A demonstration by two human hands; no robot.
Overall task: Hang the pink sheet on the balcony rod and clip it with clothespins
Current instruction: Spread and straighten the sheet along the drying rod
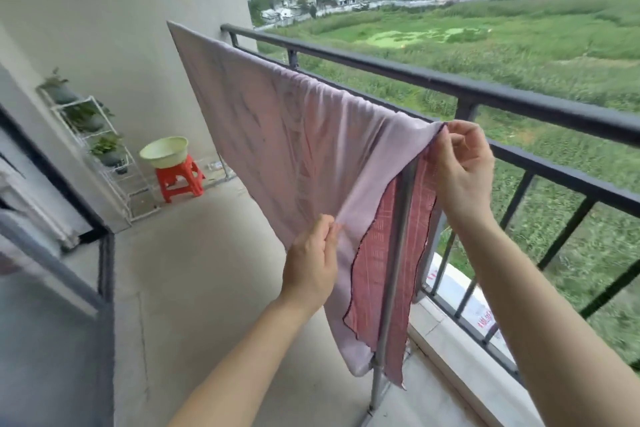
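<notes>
- The pink sheet is seen draped over the balcony rod, its long axis running away toward the far wall.
- The near top corner is pinched by the right hand; the hanging edge below is pinched by the left hand.
- No clothespins are seen.

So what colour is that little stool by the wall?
Bright orange-red stool, clearest in the head view.

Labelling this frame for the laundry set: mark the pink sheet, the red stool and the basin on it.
pink sheet (277,135): head view, on the broad draped panel left of the hands.
red stool (180,180): head view, on its seat and front legs.
basin (164,152): head view, on its pale outer wall.
</notes>
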